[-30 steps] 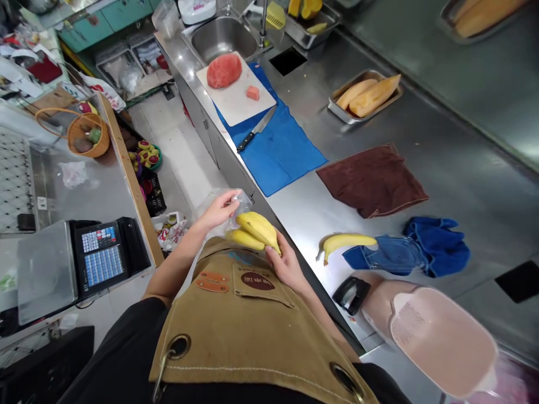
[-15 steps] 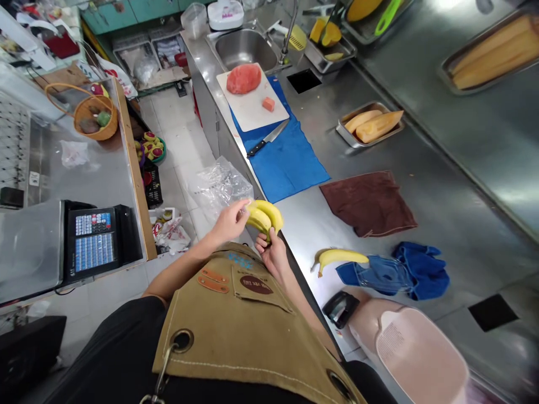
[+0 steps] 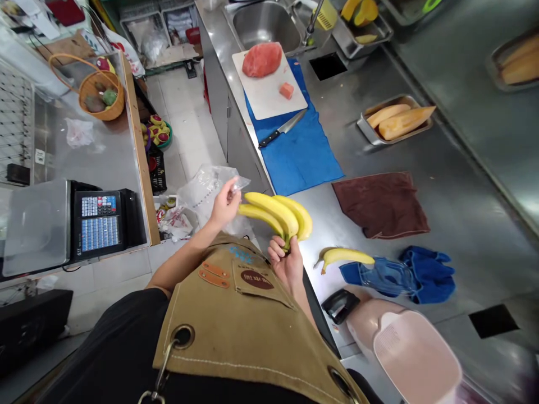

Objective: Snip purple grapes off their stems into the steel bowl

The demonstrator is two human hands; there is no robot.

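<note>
A bunch of yellow bananas (image 3: 278,213) is held at its stem end by my right hand (image 3: 286,259), over the counter's front edge. My left hand (image 3: 226,205) pinches the top of a clear plastic bag (image 3: 206,188), which hangs down beyond it to the left of the bananas. The tip of the lowest banana is close to my left fingers. One single banana (image 3: 347,256) lies on the metal counter to the right, its end by a blue cloth.
A knife (image 3: 283,129) rests on a blue cloth (image 3: 301,163) below a cutting board (image 3: 269,105) with red fruit. Further right are a brown cloth (image 3: 381,205), a fruit tray (image 3: 366,133) and a pink bin (image 3: 416,353). A scale (image 3: 99,221) stands left.
The bananas have come away from my left hand and moved right with my right hand, now spread in full view. My left hand has shifted left, with the bag's top in its fingers.
</note>
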